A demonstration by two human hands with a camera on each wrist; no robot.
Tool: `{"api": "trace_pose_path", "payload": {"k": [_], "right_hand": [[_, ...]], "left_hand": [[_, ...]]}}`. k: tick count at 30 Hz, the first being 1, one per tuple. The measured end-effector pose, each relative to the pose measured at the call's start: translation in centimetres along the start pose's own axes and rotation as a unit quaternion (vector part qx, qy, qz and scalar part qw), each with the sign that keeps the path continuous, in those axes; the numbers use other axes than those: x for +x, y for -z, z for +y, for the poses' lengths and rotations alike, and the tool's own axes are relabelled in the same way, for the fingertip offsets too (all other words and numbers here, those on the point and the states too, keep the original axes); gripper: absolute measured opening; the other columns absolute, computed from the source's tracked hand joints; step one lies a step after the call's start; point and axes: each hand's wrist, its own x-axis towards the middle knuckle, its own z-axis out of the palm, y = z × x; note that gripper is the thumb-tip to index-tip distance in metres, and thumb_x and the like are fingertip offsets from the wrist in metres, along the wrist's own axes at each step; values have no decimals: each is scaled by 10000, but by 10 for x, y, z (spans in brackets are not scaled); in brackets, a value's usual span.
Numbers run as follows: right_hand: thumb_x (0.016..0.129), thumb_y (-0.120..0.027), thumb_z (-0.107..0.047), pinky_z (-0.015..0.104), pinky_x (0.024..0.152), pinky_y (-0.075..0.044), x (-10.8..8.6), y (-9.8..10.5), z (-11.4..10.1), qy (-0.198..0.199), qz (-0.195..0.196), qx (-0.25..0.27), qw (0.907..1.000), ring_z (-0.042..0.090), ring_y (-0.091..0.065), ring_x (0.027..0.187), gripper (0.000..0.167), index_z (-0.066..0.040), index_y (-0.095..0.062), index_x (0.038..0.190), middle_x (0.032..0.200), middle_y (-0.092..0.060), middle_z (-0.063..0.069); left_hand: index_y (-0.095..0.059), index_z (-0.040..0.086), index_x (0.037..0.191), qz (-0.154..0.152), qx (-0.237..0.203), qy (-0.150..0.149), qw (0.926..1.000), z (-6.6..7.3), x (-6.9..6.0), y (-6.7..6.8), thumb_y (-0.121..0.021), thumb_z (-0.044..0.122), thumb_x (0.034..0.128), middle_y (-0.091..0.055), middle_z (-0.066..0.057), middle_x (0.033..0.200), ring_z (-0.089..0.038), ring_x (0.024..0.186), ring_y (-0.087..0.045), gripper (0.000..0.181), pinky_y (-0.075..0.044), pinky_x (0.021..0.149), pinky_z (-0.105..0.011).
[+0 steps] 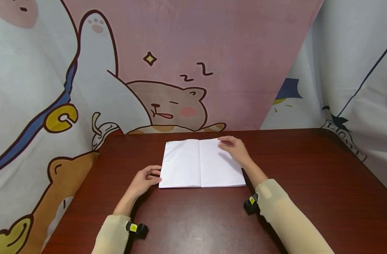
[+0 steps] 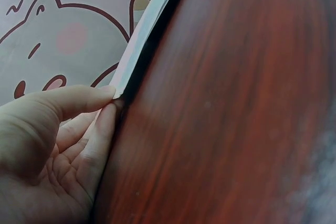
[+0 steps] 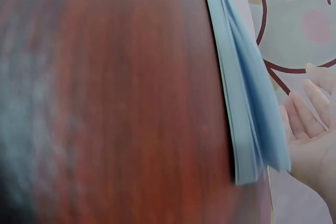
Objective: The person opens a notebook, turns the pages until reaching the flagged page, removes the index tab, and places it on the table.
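Observation:
An open notebook point(image 1: 180, 164) with white ruled pages lies on the brown table. My left hand point(image 1: 146, 181) is at its lower left edge. In the left wrist view, the thumb and a finger of that left hand point(image 2: 58, 145) pinch the notebook's corner point(image 2: 131, 66). Over the upper right part of the right page is my right hand point(image 1: 234, 150), its fingers loosely bent. The right wrist view shows the right hand point(image 3: 312, 124) beyond the page edges with nothing visible in its fingers. Several pages point(image 3: 257, 87) there stand slightly apart from the stack below.
The dark wooden table point(image 1: 193, 218) reaches out on both sides of the notebook. A cartoon-printed cloth point(image 1: 238, 70) hangs behind it, and more printed cloth point(image 1: 355, 81) hangs at the right. Each sleeve cuff carries a small black camera point(image 1: 251, 205).

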Motion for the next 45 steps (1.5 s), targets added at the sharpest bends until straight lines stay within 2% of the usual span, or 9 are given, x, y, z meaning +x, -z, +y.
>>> {"api": "trace_pose_path", "payload": {"k": [5, 14, 18, 20, 22, 34, 40, 45], "right_hand": [[941, -684, -119, 59, 860, -421, 1, 6, 3, -14, 109, -39, 9999, 376, -589, 1244, 369, 40, -629, 1270, 1301, -627, 257], [937, -686, -110, 91, 891, -430, 2, 14, 8, 2, 330, -119, 9994, 385, -582, 1235, 376, 38, -628, 1278, 1304, -627, 257], [941, -679, -116, 295, 1024, -471, 3, 17, 11, -50, 379, -274, 9989, 377, -576, 1248, 373, 17, -631, 1287, 1319, -628, 238], [945, -674, -118, 420, 1074, -447, 3, 18, 12, -92, 392, -329, 9986, 375, -566, 1264, 368, 8, -632, 1289, 1327, -627, 229], [947, -668, -105, 487, 1101, -414, 4, 20, 15, -123, 394, -336, 9986, 380, -552, 1282, 365, 12, -629, 1290, 1336, -620, 232], [978, -587, -34, 517, 1093, -410, 7, 26, 24, -374, 285, -1025, 9936, 398, -522, 1313, 362, 48, -587, 1331, 1374, -583, 258], [995, -563, -56, 525, 1072, -421, 10, 30, 27, -606, 369, -1529, 9857, 391, -511, 1317, 351, -5, -601, 1340, 1390, -584, 223], [987, -580, -60, 522, 1033, -457, 13, 30, 31, -634, 370, -1861, 9798, 385, -525, 1303, 343, -53, -628, 1327, 1379, -601, 200]], "left_hand": [[-596, 22, 1320, -2, -1, 4, 10000, 1, 0, 0, -727, 89, 890, -656, -208, 1182, -216, 956, -657, 455, -512, 780, -255], [-578, 20, 1344, 23, 10, 102, 9999, -2, 4, -1, -718, 88, 898, -648, -213, 1209, -223, 970, -653, 472, -503, 788, -267], [-577, 21, 1345, 27, -9, 121, 9999, -3, 5, 0, -718, 86, 899, -645, -213, 1211, -225, 972, -652, 472, -505, 783, -261], [-578, 21, 1343, 11, 4, 124, 9999, -3, 5, 0, -718, 89, 900, -644, -211, 1211, -220, 970, -651, 470, -505, 779, -257], [-581, 26, 1340, 5, 12, 129, 9999, -2, 4, 0, -721, 93, 899, -645, -204, 1208, -213, 965, -652, 468, -506, 775, -254], [-583, 12, 1332, -5, -68, 74, 9999, 0, 3, 0, -727, 86, 890, -650, -216, 1193, -217, 952, -662, 471, -508, 753, -238], [-584, 8, 1328, -5, -79, 58, 10000, 1, 0, -1, -732, 84, 884, -655, -214, 1180, -215, 946, -671, 474, -509, 750, -233], [-585, 9, 1327, 18, -74, 62, 10000, 0, -1, -2, -735, 86, 882, -658, -212, 1177, -222, 947, -673, 476, -511, 747, -238]]}}
